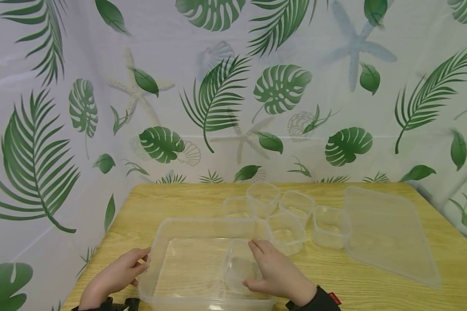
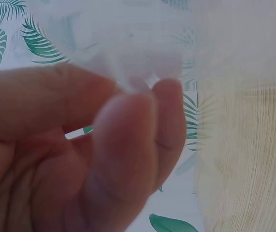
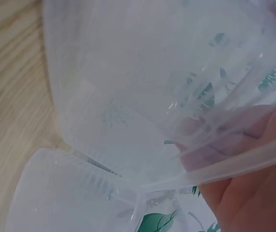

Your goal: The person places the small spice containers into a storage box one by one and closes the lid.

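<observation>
A large clear plastic box [image 1: 214,220], uncovered, stands on the table near its front edge. At the box's left side, my left hand [image 1: 116,274] holds the wall between thumb and curled fingers; the left wrist view shows the thumb [image 2: 126,140] against cloudy plastic. My right hand [image 1: 278,272] reaches over the right rim and grips a small clear container [image 1: 238,268] inside the box, at its right end. Through the box wall [image 3: 123,87] in the right wrist view, the fingertips look blurred, and the small container is hard to make out there.
Several small clear containers, among them one at the back [image 1: 262,201] and one farther right [image 1: 330,229], stand behind and right of the box. A large flat translucent lid [image 1: 385,235] lies at the right of the wooden table [image 1: 120,224]. Leaf-patterned cloth [image 1: 225,155] hangs behind.
</observation>
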### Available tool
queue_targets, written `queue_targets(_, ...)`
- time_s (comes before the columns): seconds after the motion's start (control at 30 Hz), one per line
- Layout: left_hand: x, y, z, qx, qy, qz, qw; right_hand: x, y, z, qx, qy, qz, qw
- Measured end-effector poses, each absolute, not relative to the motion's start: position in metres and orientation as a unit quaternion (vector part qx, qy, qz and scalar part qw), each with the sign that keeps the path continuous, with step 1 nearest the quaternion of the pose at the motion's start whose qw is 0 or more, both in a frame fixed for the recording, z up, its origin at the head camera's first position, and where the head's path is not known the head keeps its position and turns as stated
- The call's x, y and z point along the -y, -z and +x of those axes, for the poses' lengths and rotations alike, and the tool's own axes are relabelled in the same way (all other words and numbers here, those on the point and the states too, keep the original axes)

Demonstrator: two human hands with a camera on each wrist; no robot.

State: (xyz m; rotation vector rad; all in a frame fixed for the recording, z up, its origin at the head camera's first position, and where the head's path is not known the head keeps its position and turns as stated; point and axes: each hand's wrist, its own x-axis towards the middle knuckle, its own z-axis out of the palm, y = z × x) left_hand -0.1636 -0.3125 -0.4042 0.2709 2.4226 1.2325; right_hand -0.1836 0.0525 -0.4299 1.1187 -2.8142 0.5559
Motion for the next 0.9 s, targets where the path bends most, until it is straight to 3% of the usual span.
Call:
queue_targets(0.23,0.313,0.403,-0.164,-0.871,-0.44,0.081,0.203,-0.048,0.431,-0.186,0.925,-0.149,0.35,0.007)
queue_targets(0.6,0.31,0.404,-0.163,-0.866,-0.445,0.102,0.202,-0.05,0.426,-0.182,0.93,-0.16,0.331,0.019)
queue_targets(0.9,0.314,0.404,-0.163,-0.867,-0.444,0.106,0.199,-0.047,0.41,-0.191,0.923,-0.13,0.362,-0.036)
